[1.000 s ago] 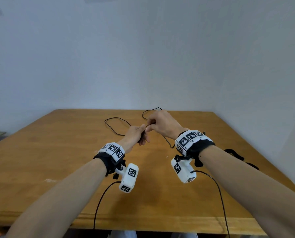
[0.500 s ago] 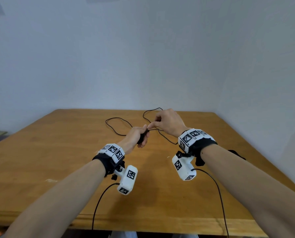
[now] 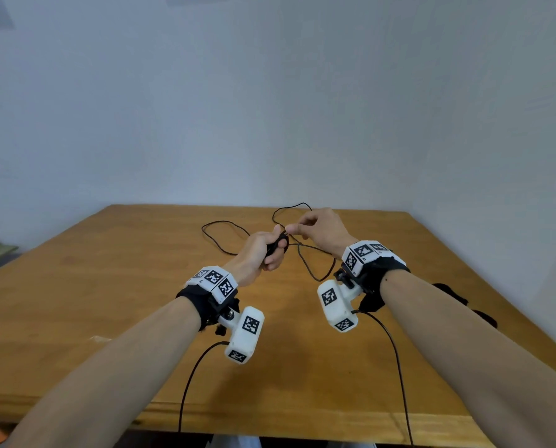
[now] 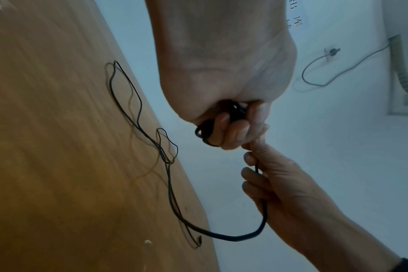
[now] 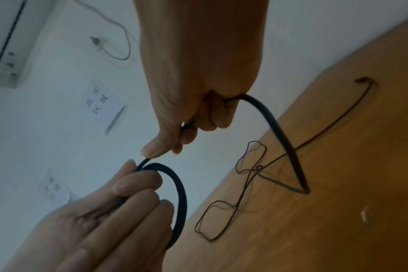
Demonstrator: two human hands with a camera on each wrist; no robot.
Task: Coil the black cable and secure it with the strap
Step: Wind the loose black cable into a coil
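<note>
Two hands work above a wooden table point(image 3: 115, 305) set into the corner of a room with plain pale walls point(image 3: 270, 108). The left hand point(image 3: 260, 250) is closed in a fist round a small coil of the black cable point(image 3: 278, 244), held over the middle of the table towards its far edge. The right hand point(image 3: 318, 227), just beside the left, pinches the cable between thumb and forefinger where it leaves the coil. From there the cable hangs down to the table and runs on in loose, tangled loops point(image 3: 225, 236) lying on the far part of the top. A dark object point(image 3: 449, 292), possibly the strap, lies on the table near its right edge, partly hidden behind the right forearm; its identity cannot be confirmed. The left wrist view shows what the head view does not: the cable passing through the curled fingers point(image 4: 249, 174) of the right hand and looping below it, and the free end point(image 4: 199, 240) resting on the table near its edge. The right wrist view alone shows the coil as an open round loop point(image 5: 179, 193) over the left fingers point(image 5: 138, 182). Both wrist views show wall fittings hidden from the head view: a wall socket point(image 4: 332, 52) with a grey lead, paper notices point(image 5: 103, 103) and a white appliance point(image 5: 9, 40).
</note>
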